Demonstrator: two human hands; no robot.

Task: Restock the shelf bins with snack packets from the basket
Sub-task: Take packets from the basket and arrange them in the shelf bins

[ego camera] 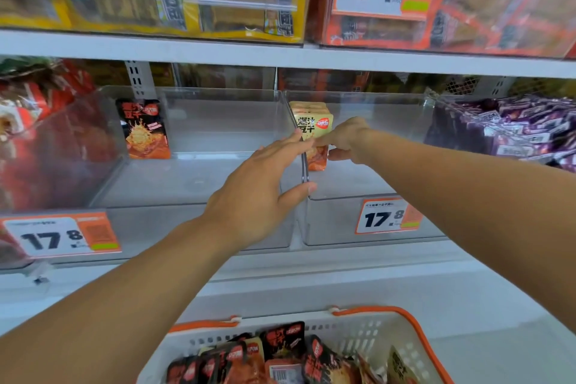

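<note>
Head cam: the right hand [349,142] pinches a small stack of tan snack packets [313,126] standing in the clear bin [367,190]. The left hand [265,184], fingers straight, steadies their near side at the bin wall. They look light, soft and slick, so I'd grab the flat faces, not the crimped edges. More wait in the basket [352,337] below both wrists.

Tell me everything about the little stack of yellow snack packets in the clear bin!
The yellow snack packets are a few glossy pouches standing upright, one behind another, at the left front of the right clear bin. Each looks tan-yellow on top with black characters and a red logo, turning orange at the bottom. The right hand pinches the stack from the right side, while the left hand stretches straight fingers up to its left edge by the bin's wall. Their backs are hidden.
</note>
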